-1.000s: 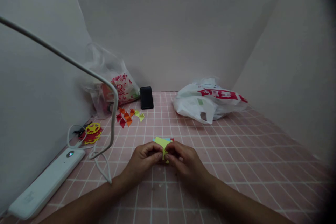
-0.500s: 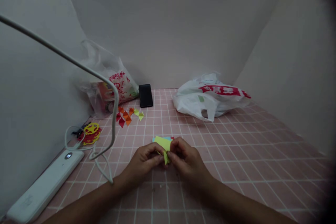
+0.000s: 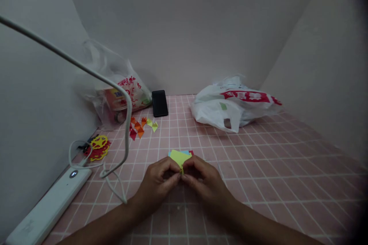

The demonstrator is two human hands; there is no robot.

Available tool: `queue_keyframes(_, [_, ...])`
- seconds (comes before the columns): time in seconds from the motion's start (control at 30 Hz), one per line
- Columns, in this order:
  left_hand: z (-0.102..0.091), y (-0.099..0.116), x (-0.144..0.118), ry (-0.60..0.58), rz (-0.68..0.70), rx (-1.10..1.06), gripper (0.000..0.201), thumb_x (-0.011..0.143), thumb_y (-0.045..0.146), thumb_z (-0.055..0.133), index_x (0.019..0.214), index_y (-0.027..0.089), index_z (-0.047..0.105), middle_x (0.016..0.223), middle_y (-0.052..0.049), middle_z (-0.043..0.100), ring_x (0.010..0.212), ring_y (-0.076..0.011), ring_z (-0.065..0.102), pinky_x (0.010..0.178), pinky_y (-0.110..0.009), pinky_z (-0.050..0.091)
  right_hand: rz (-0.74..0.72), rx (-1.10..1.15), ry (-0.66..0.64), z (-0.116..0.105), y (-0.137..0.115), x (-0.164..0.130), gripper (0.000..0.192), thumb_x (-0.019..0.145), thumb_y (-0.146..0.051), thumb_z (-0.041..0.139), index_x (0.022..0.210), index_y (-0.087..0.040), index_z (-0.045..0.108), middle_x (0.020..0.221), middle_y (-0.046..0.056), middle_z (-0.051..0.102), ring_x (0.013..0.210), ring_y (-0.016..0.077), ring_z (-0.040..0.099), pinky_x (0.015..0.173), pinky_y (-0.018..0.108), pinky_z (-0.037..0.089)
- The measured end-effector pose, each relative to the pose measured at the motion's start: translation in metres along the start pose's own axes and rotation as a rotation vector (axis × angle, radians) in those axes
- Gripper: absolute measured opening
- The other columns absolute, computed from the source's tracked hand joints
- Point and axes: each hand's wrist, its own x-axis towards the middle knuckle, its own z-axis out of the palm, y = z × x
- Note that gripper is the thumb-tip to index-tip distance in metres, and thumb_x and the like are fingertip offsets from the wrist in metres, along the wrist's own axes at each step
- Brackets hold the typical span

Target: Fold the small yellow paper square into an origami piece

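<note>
My left hand [image 3: 158, 180] and my right hand [image 3: 205, 180] meet near the middle of the table, thumbs and forefingers pinched together. Between the fingertips is a small folded piece of yellow paper [image 3: 182, 170], mostly hidden by the fingers. Just beyond lies a yellow paper sheet [image 3: 178, 156], with blue paper [image 3: 186, 152] and a bit of red paper showing from under it. Farther off to the left, several small folded paper pieces [image 3: 140, 124] in red, orange and yellow rest on the table.
A black phone [image 3: 160, 103] lies at the back, between a filled clear plastic bag [image 3: 126, 92] and a white plastic bag [image 3: 230, 107]. On the left are a white power strip [image 3: 51, 206], yellow and red cut-outs [image 3: 99, 147] and a looping white cable [image 3: 128, 122] crossing the view.
My fingertips have come closer together around the small folded yellow paper, so less of it shows. The camera view has shifted slightly.
</note>
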Motion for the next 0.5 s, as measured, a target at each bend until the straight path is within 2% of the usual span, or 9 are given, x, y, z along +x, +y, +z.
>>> queue_keyframes(0.27, [0.0028,0.0027,-0.0032,0.041,0.066,0.146,0.013,0.083,0.008,0.057,0.073,0.018,0.056,0.072,0.000,0.058,0.065,-0.0131,0.057,0.061,-0.023,0.042,-0.004,-0.033,0.018,0.0023,-0.0029,-0.0012,0.016,0.084,-0.015,0.060,0.073,-0.020,0.050,0.071,-0.002,0.053,0.065,0.0135,0.049,0.061,0.026,0.037])
queue_keyframes(0.5, [0.0051,0.0056,-0.0053,0.093,0.157,0.271,0.015,0.085,0.009,0.055,0.072,0.018,0.053,0.070,0.000,0.056,0.065,-0.0138,0.055,0.060,-0.024,0.040,0.002,0.003,-0.022,0.0005,-0.0079,-0.0036,0.013,0.090,-0.021,0.054,0.077,-0.020,0.054,0.071,-0.001,0.055,0.065,0.0136,0.050,0.061,0.027,0.039])
